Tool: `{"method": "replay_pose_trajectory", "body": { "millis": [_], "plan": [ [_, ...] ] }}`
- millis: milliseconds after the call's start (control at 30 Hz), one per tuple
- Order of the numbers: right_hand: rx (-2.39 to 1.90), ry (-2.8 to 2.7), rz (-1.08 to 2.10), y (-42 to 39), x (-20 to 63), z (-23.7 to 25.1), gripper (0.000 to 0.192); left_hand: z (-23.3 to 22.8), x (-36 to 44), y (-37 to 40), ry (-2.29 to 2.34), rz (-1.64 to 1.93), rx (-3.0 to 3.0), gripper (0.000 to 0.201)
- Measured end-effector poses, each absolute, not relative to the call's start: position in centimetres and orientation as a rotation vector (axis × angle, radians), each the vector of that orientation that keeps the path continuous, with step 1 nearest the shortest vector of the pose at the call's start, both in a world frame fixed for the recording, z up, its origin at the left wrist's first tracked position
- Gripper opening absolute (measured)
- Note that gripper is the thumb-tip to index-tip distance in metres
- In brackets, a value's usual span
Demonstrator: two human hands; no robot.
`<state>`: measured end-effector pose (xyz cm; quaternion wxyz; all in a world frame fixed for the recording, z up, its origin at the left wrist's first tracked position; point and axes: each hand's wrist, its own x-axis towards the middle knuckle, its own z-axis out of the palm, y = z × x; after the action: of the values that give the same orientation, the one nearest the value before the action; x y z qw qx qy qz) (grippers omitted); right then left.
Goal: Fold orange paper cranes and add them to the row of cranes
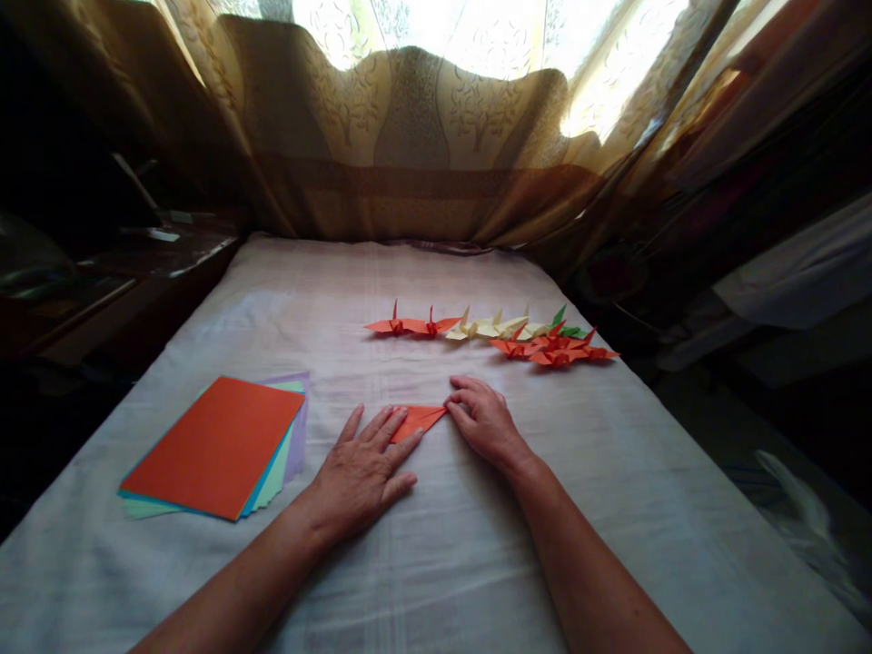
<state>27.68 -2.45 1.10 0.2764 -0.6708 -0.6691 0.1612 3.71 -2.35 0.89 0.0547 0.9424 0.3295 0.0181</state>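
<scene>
A folded piece of orange origami paper (417,419) lies flat on the white cloth, its right end drawn to a narrow point. My left hand (364,468) rests on the paper's left part with fingers spread, covering some of it. At the pointed right end, my right hand (480,420) pinches the tip between thumb and forefinger. Beyond the hands stand several folded paper cranes: orange ones (555,348) at the right, cream ones (494,325) in the middle, a green one (565,329) behind, and two red-orange ones (412,324) at the left.
A fanned stack of coloured paper sheets (218,445), orange on top, lies to the left. White cloth (436,563) covers the work surface. A patterned curtain (409,127) hangs behind the far edge. Dark furniture (136,254) flanks the left side.
</scene>
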Motion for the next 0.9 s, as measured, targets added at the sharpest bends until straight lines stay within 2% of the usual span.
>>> {"method": "replay_pose_trajectory", "body": {
  "millis": [333, 700, 900],
  "plan": [
    [-1.910, -1.733, 0.481, -2.3, 26.5, 1.1, 0.005, 0.8, 3.6, -2.3, 0.995, 0.062, 2.838, 0.057],
    [-1.900, -1.660, 0.464, -2.2, 26.0, 0.5, 0.011, 0.8, 3.7, -2.4, 1.018, 0.022, 2.822, 0.059],
    [-1.840, -1.694, 0.482, -2.4, 26.8, 0.5, 0.008, 0.9, 3.8, -2.4, 1.021, -0.015, 2.807, 0.060]
  ]
}}
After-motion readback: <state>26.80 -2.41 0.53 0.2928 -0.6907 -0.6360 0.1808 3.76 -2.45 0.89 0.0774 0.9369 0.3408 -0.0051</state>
